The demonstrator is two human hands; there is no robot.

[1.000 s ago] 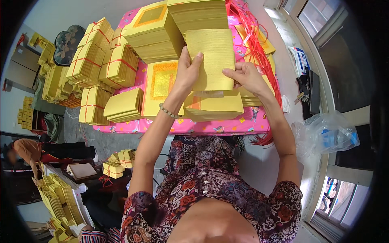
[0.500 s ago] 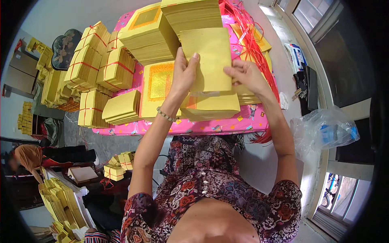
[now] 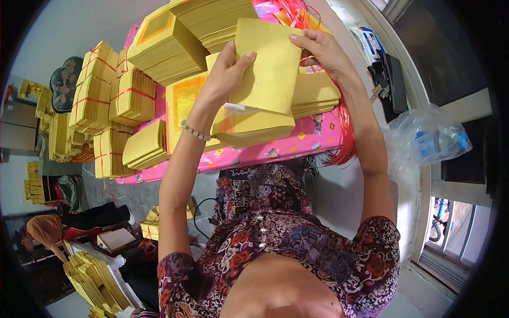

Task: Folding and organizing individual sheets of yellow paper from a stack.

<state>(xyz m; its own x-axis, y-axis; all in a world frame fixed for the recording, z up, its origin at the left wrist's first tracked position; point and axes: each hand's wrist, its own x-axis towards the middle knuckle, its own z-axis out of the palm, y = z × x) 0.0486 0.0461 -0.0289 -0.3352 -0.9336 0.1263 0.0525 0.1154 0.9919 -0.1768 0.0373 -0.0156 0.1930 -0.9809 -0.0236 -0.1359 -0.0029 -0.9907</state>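
Note:
A folded piece of yellow paper (image 3: 268, 71), tilted, is held up over the pink table between my two hands. My left hand (image 3: 227, 74) grips its left edge, thumb lying on the front face. At the upper right edge my right hand (image 3: 324, 53) pinches it, thumb on top and fingers partly hidden behind. Beneath the held paper lies a stack of yellow paper (image 3: 257, 130), with a bit of white showing between. Left of that is a stack topped with a gold foil square (image 3: 185, 103).
Tall yellow paper stacks (image 3: 169, 45) stand behind. Bundles tied with red strands (image 3: 93, 103) are piled at left, near loose folded sheets (image 3: 146, 143). Red strands (image 3: 344, 132) hang over the table's right side. A clear plastic bag (image 3: 429, 138) lies at right. Another person (image 3: 45, 230) is at lower left.
My right hand has slid from the lower right edge of the paper up toward its upper corner. The paper now tilts, and the whole view has shifted and turned slightly.

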